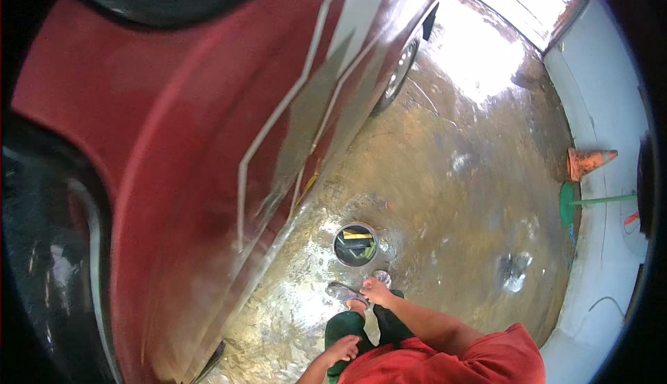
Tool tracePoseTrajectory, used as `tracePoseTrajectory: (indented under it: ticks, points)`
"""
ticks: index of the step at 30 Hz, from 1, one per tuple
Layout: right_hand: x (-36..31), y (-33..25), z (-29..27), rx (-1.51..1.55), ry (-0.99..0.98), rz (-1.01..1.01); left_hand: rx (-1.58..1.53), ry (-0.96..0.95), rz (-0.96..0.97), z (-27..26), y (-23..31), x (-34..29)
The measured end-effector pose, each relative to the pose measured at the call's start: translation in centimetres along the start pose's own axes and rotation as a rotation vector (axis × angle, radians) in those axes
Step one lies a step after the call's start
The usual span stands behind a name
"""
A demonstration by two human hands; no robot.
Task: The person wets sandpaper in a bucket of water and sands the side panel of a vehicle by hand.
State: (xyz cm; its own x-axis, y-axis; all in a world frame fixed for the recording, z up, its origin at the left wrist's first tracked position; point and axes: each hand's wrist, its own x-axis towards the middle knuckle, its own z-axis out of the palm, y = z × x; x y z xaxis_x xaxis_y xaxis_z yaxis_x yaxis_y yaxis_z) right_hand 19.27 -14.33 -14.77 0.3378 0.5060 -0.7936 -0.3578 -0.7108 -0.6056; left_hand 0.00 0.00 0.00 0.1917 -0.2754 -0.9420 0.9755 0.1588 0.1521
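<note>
My right hand is closed on a limp, pale grey cloth, which hangs down in front of my dark green trousers. Close to my thigh, my left hand has its fingers partly spread, with nothing visible in them. Just beyond my sandalled feet stands a round bucket. A yellow strip and a greenish piece show inside it, over a dark interior; what they are is too small to tell. On the left rises the wet-looking side of a red vehicle with white and grey stripes.
Wet, shiny concrete floor spreads to the right of the vehicle, whose wheel stands farther off. Along the pale wall are a tipped orange traffic cone and a green disc with a long green handle.
</note>
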Motion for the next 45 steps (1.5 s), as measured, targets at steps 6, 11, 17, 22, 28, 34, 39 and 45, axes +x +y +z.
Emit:
tracePoseTrajectory:
  ticks: [6,11,17,22,28,34,39,45]
  points:
    - [16.7,17.8,-10.9,0.688,0.252,-0.194,0.068,0.205,0.648,-1.2,13.3,25.4]
    - [22.0,1.8,-2.9,-0.072,0.463,-0.112,0.185,0.984,0.624,-15.6,13.5,38.3]
    - [26.3,6.6,-9.4,-0.684,0.450,-0.257,0.295,0.873,0.591,-10.8,18.8,46.6]
    - [30.3,6.1,-10.1,-0.820,0.341,-0.327,0.494,0.857,0.565,-14.3,19.5,47.7]
    - [29.8,3.0,-13.9,-0.927,0.245,-0.331,0.731,0.825,0.612,-13.4,20.3,43.2]
    - [22.0,0.5,-17.2,-0.038,-0.114,0.061,0.665,0.940,0.882,-10.5,22.3,30.9]
    - [23.4,2.6,-17.1,0.632,-0.586,-0.025,0.756,0.995,1.212,-8.3,21.7,29.3]
    - [23.3,2.3,-17.2,0.596,-0.035,-0.383,1.242,0.862,1.063,-6.8,19.1,31.4]
